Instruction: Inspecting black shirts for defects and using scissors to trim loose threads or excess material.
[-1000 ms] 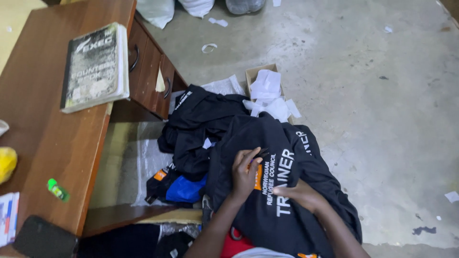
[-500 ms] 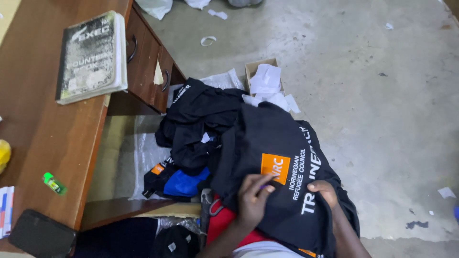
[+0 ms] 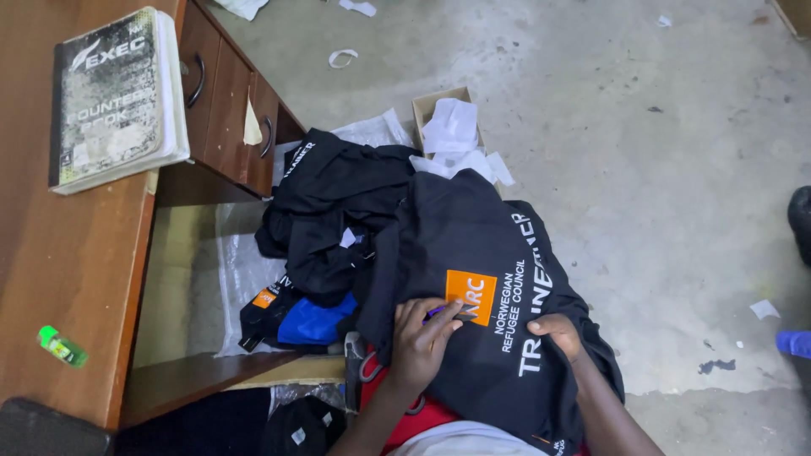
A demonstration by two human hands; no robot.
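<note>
Both hands rest on a black T-shirt (image 3: 473,253) spread over the person's lap, beside the wooden desk (image 3: 76,253). The left hand (image 3: 422,338) lies with fingers bent on the orange printed patch (image 3: 470,295), pinching a small purple thing I cannot make out. The right hand (image 3: 557,331) clenches the cloth just beside the white lettering. More black garments (image 3: 338,203) are heaped on the floor next to the desk drawers (image 3: 224,101). A worn book (image 3: 110,97) lies on the desk, a green lighter (image 3: 61,346) nearer its edge
</note>
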